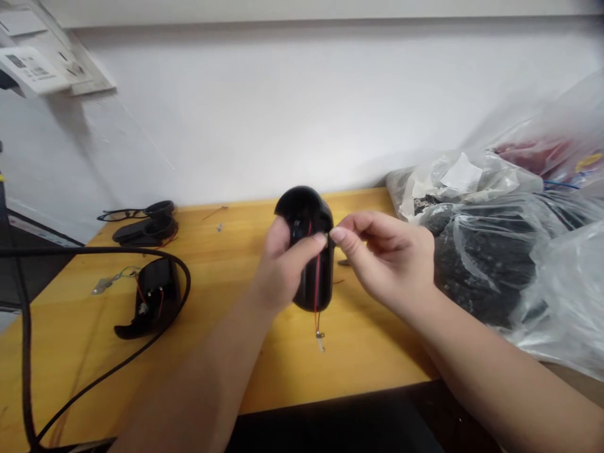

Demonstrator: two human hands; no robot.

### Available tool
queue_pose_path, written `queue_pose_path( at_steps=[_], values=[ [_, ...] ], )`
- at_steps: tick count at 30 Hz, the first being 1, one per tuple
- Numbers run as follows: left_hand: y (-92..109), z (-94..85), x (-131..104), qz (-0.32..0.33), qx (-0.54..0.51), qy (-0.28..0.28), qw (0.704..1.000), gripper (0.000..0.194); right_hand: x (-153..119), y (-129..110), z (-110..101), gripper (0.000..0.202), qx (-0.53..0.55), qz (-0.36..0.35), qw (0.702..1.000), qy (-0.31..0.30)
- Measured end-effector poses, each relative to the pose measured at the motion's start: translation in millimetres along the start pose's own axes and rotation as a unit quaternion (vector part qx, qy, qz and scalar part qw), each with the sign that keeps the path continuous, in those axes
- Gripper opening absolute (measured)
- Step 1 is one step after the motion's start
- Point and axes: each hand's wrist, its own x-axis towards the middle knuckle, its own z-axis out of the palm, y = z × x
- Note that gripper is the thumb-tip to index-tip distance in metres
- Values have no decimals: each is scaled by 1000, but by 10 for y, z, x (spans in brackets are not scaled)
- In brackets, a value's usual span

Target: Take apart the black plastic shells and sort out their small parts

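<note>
A black plastic housing [309,286], long and rounded with a hollow inside, is held over the wooden table by my left hand [283,261]. My left thumb presses on its inner right side. Red and dark wires [317,283] run down through the hollow and hang past the lower end, where a small metal tab [320,340] dangles. My right hand [384,251] is closed in a pinch at the housing's right edge, its thumb and index fingertip close to my left thumb. What lies between those fingertips is too small to make out.
Another black housing with wires [158,283] lies on the table [217,358] at left, behind a looping black cable [186,270]. Further back sit more black parts [141,229]. Clear plastic bags [491,251] with black contents crowd the right side. A white wall [264,107] rises behind.
</note>
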Motion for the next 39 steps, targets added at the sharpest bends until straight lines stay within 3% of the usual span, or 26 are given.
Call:
queue_pose_path(
  at_steps=[5,9,18,23,27,34,39],
  values=[
    [-14,7,-41,69,44,19,996,21,-22,19,11,9,-3,-31,999,34],
    [7,8,-52,78,56,10,995,20,-30,-10,-1,10,-3,25,999,29],
    [124,-7,-60,132,109,-17,985,17,48,-60,-82,16,124,41,990,-52],
    [184,-30,-74,153,133,-42,978,13,79,-37,-127,8,193,118,970,-86],
    [205,-40,-80,136,124,-47,982,11,80,-1,-156,11,227,192,948,-114],
    [225,-45,-85,116,107,-51,986,23,55,100,-168,15,260,217,930,-147],
    [249,-68,-104,180,139,-44,973,24,10,117,-150,14,308,222,912,-153]
  ],
)
